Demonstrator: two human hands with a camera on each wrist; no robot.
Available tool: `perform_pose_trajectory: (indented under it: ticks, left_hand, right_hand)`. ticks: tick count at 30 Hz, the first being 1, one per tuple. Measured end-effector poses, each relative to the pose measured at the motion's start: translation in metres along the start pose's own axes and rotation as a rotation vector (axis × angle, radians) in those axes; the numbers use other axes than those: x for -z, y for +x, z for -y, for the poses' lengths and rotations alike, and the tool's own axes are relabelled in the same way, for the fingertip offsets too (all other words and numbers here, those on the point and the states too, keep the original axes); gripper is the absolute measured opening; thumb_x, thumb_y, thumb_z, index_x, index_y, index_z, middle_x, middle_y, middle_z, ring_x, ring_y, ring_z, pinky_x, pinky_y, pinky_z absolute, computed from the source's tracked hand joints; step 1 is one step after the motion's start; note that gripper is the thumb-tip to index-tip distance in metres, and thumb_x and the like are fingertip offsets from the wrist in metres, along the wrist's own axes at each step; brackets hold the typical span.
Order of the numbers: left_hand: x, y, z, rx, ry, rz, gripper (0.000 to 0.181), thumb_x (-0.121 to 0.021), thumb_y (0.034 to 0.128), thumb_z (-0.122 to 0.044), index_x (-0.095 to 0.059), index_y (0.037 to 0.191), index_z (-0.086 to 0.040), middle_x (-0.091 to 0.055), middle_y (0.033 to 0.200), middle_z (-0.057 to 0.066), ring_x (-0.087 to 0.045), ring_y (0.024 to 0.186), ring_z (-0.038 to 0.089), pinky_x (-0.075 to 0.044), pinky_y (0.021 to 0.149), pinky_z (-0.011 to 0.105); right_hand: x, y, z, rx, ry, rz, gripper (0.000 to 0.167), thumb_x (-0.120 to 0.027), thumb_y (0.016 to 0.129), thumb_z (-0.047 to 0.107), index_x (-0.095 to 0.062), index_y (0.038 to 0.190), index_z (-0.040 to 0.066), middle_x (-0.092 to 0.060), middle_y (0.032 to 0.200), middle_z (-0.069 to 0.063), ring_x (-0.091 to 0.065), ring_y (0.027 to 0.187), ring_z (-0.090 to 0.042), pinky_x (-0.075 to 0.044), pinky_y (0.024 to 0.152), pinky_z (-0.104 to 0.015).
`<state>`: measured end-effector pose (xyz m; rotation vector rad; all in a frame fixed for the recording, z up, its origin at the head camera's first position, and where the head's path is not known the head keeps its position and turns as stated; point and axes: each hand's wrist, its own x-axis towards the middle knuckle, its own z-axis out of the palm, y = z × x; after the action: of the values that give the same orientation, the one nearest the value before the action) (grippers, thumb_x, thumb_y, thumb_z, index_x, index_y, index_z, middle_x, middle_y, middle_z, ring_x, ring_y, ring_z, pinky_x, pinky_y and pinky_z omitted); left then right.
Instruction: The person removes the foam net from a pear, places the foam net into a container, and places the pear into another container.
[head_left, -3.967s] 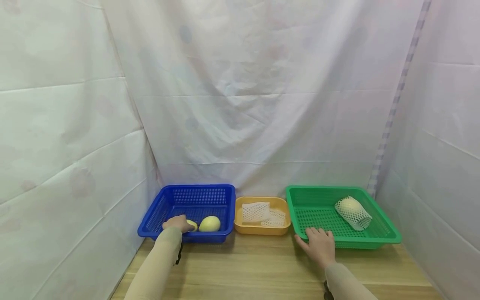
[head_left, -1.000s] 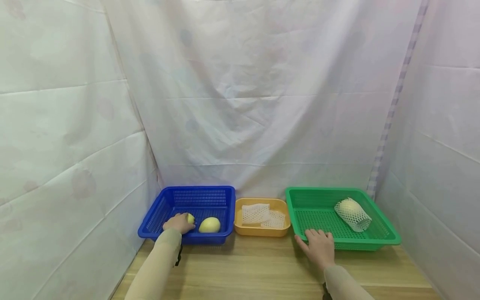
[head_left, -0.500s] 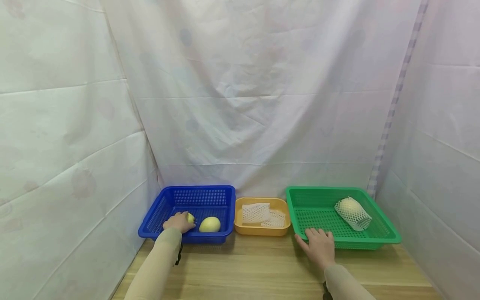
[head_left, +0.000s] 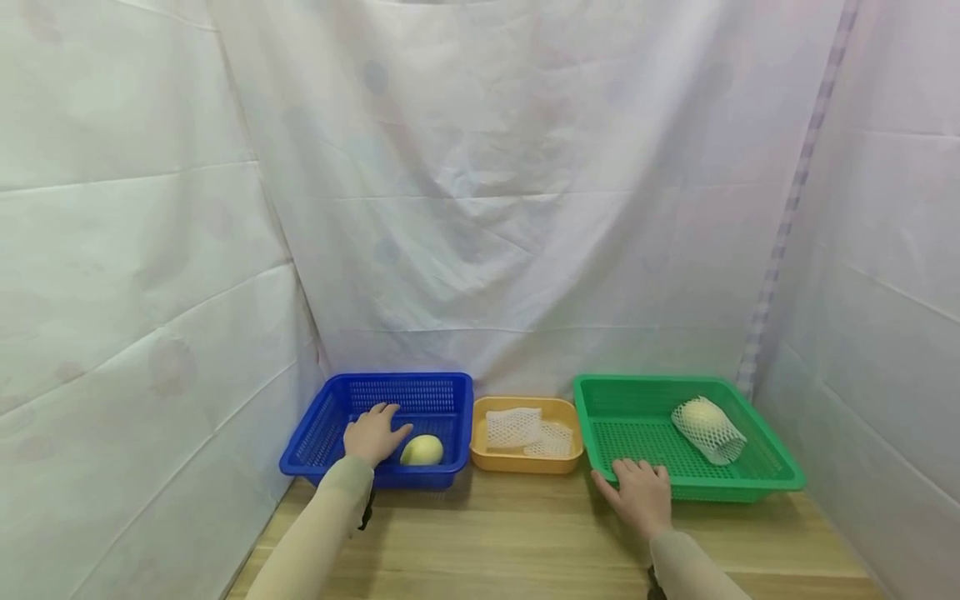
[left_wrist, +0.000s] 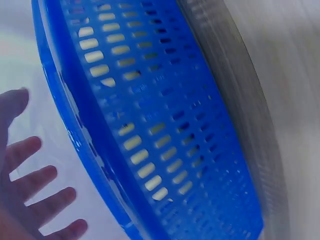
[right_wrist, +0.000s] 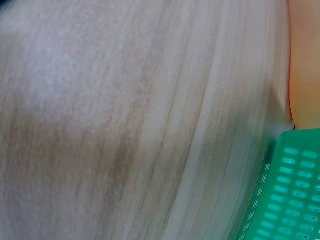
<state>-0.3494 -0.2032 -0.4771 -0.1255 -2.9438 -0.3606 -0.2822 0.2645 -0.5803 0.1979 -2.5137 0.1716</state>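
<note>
Over the near left part of the blue basket [head_left: 441, 477], the left hand [head_left: 372, 435] is spread with nothing in its fingers. A pale yellow round fruit [head_left: 422, 451] lies to its right inside. The left wrist view shows the spread left hand [left_wrist: 30, 200] beside the blue basket's rim, with pale yellow patches visible in two places through the slots of its wall [left_wrist: 165, 115]. The right hand [head_left: 642, 495] rests relaxed on the front rim of the green basket [head_left: 750, 482], its thumb out to the left. In that basket a similar fruit sits in a white foam net [head_left: 707, 428].
Between the two baskets stands a small yellow-orange tray [head_left: 525, 463] holding white foam nets [head_left: 513, 427]. The baskets and tray stand on a wooden table [head_left: 487, 533]. White cloth [head_left: 480, 250] hangs behind them and at both sides.
The left hand has let go of the fruit it was holding in the blue basket, and has risen slightly rightward with its fingers spread. The right hand stays on the green rim.
</note>
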Motion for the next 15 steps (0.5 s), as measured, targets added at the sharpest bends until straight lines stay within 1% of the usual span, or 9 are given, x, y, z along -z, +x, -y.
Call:
perform_pose_trajectory:
  ticks: [3, 8, 12, 15]
  left_hand:
    - [-0.001, -0.003, -0.009, -0.057, 0.006, -0.07, 0.06, -0.06, 0.0917, -0.05, -0.055, 0.137, -0.01, -0.051, 0.138, 0.019, -0.049, 0.122, 0.042, -0.036, 0.096, 0.065]
    - [-0.002, -0.01, -0.024, -0.149, 0.006, -0.144, 0.06, -0.056, 0.0924, -0.054, -0.056, 0.136, -0.013, -0.055, 0.135, 0.014, -0.052, 0.12, 0.037, -0.04, 0.095, 0.06]
    - [-0.005, -0.016, -0.035, -0.222, 0.032, -0.179, 0.062, -0.051, 0.0919, -0.061, -0.057, 0.134, -0.016, -0.058, 0.131, 0.01, -0.054, 0.117, 0.034, -0.041, 0.095, 0.058]
    - [-0.011, -0.022, -0.043, -0.259, 0.054, -0.184, 0.064, -0.047, 0.0907, -0.066, -0.058, 0.132, -0.018, -0.059, 0.128, 0.008, -0.054, 0.116, 0.032, -0.041, 0.095, 0.056]
  right_hand:
    - [0.0, -0.001, 0.001, -0.009, 0.0, 0.018, 0.041, -0.066, 0.084, 0.055, -0.067, 0.085, 0.014, -0.064, 0.081, -0.002, -0.052, 0.069, -0.023, -0.035, 0.065, -0.045]
    - [0.0, -0.002, 0.001, -0.013, 0.004, 0.027, 0.041, -0.068, 0.084, 0.053, -0.069, 0.089, 0.012, -0.066, 0.085, -0.003, -0.054, 0.072, -0.024, -0.035, 0.067, -0.046]
    - [0.0, -0.001, 0.001, -0.015, 0.001, 0.028, 0.04, -0.067, 0.084, 0.053, -0.068, 0.088, 0.013, -0.066, 0.086, -0.003, -0.054, 0.073, -0.024, -0.035, 0.067, -0.046]
    - [0.0, 0.0, 0.0, -0.015, -0.005, 0.031, 0.041, -0.065, 0.085, 0.054, -0.067, 0.087, 0.014, -0.066, 0.086, -0.003, -0.054, 0.072, -0.024, -0.035, 0.067, -0.046]
